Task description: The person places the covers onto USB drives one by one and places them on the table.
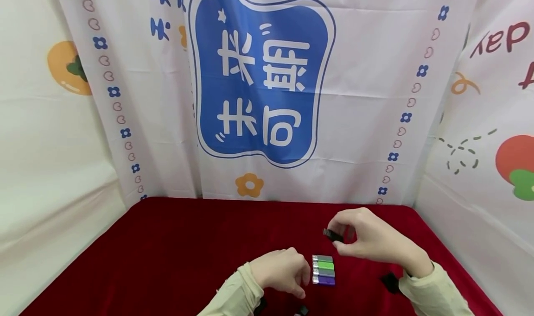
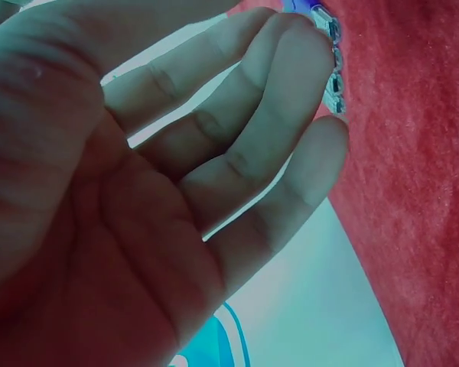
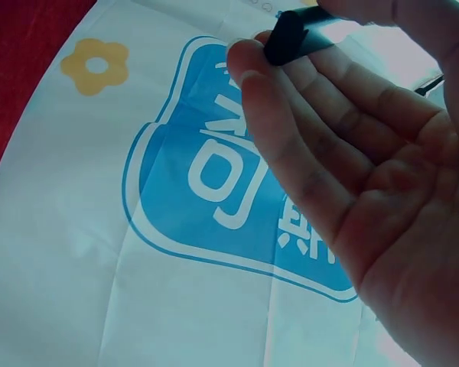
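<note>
My right hand [image 1: 367,237] pinches a black USB flash drive [image 1: 333,235] between thumb and fingertips, its metal plug pointing left. In the right wrist view the dark drive [image 3: 289,38] shows at the fingertips. Below it on the red cloth, several flash drives lie side by side in a column: a grey one [image 1: 324,259], a green one [image 1: 326,265], another grey one [image 1: 326,273] and a purple one [image 1: 326,281], metal plugs to the left. Beside their plug ends is my left hand [image 1: 283,272], fingers loosely bent around nothing. Its palm [image 2: 115,229] is bare in the left wrist view.
A dark flash drive [image 1: 302,310] lies at the bottom edge of the head view, partly cut off. Black objects sit by the right cuff [image 1: 390,282] and the left cuff [image 1: 259,306]. Red cloth [image 1: 187,251] covers the table, with printed white curtains [image 1: 363,135] around it.
</note>
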### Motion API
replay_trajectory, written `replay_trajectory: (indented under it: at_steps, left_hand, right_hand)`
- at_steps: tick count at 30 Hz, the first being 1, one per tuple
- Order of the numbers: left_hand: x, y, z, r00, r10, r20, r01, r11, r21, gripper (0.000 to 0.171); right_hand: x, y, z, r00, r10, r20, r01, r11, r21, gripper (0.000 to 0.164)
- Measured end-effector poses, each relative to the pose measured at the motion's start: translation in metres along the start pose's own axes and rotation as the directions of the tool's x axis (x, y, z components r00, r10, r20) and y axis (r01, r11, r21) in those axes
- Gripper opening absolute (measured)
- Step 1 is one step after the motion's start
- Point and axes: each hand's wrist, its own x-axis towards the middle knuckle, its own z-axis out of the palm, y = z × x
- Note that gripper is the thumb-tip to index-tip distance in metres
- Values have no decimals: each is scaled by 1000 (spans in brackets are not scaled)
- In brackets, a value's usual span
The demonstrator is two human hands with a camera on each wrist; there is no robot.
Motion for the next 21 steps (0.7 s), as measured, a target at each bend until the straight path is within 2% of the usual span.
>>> replay_trajectory:
  at_steps: [9,14,21]
  left_hand:
    - [-2,2,3,996,-78,51,77,997,15,22]
    - [-1,6,5,993,-61,104,64,998,-25,21]
    - [-1,7,7,993,-63,101,66,998,-25,21]
  right_hand:
    - [-2,6,3,999,-47,-6,47,999,8,32]
    - [-4,7,3,999,-54,-5,54,998,25,33]
    - [-4,8,5,998,-64,14,63,997,40,33]
